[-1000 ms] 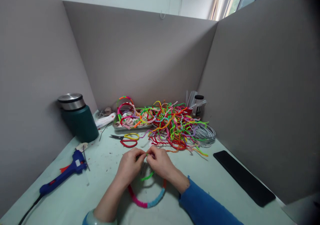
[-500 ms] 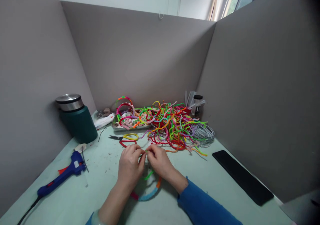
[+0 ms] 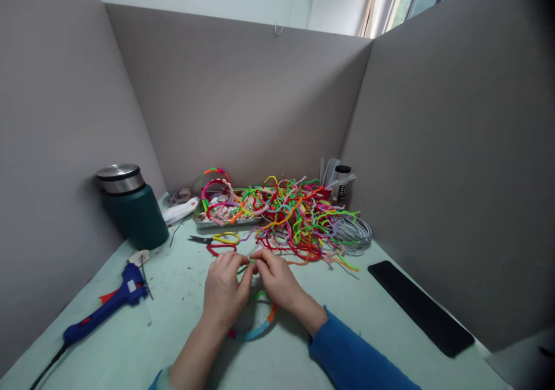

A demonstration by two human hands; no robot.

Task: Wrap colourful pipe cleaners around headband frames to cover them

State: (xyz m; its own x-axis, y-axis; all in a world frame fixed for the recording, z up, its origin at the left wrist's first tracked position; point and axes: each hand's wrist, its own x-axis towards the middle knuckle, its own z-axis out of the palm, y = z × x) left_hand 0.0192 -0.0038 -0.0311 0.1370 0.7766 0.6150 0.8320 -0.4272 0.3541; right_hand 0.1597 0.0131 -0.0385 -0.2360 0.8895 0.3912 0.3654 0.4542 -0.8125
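Observation:
My left hand (image 3: 226,286) and my right hand (image 3: 277,277) meet over the table, thumbs and fingertips pinched together. Between them is a green fuzzy pipe cleaner (image 3: 252,261), only a small bit of it showing. Below the hands hangs or rests a ring wrapped in coloured pipe cleaner (image 3: 259,331), with blue, orange, green and dark pink sections; the hands hide its upper part. Just beyond my fingers lie scissors (image 3: 225,239) with one yellow and one red handle.
A heap of colourful pipe cleaners (image 3: 299,216) spreads at the back beside a metal tray (image 3: 208,225) and a grey wire coil (image 3: 353,234). A green flask (image 3: 136,216) and blue glue gun (image 3: 108,308) are left, a black flat slab (image 3: 420,308) right. Grey panels (image 3: 243,95) enclose the table.
The pinched fingertips have shifted slightly, and more of the green pipe cleaner shows between them. The ring below has moved a little up and left.

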